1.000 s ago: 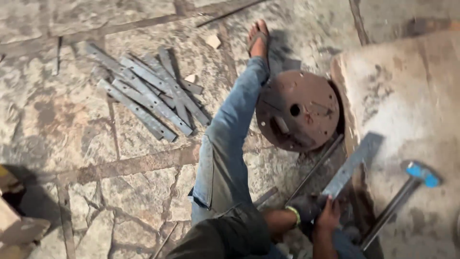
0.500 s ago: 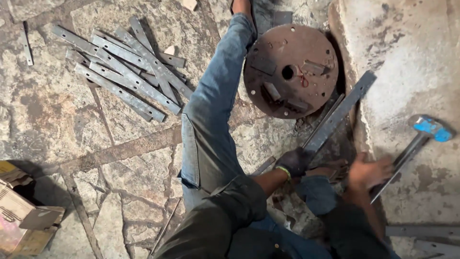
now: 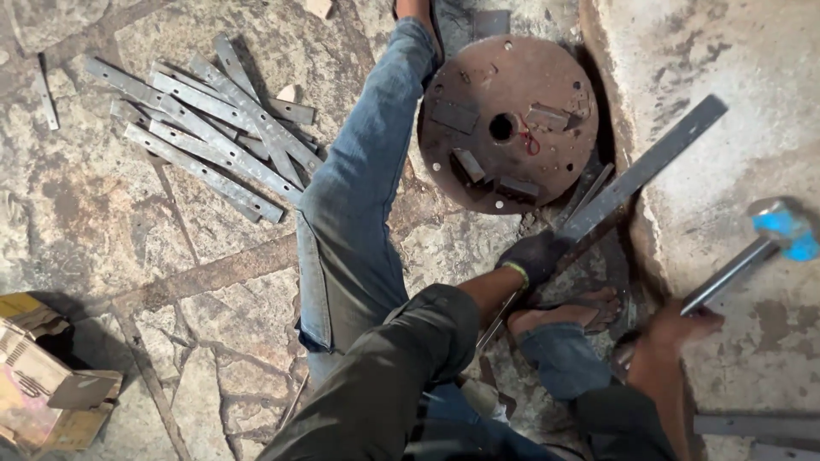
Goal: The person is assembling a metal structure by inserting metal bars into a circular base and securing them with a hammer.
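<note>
Head view: gloved left hand (image 3: 534,256) gripped bar (image 3: 649,166) at its near end, long axis running far-right; right hand (image 3: 675,329) clenched hammer (image 3: 752,252) just right of it.

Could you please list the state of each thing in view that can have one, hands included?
Left hand: gloved, its grip closed on the flat metal bar.
Flat metal bar: held slanted, far end raised over the concrete slab.
Right hand: bare, closed on the hammer handle.
Hammer: raised, blue head blurred.
Rusty round plate: lying flat.
Metal strips: piled loosely on the stone floor.
Cardboard box: open, flaps loose.
</note>
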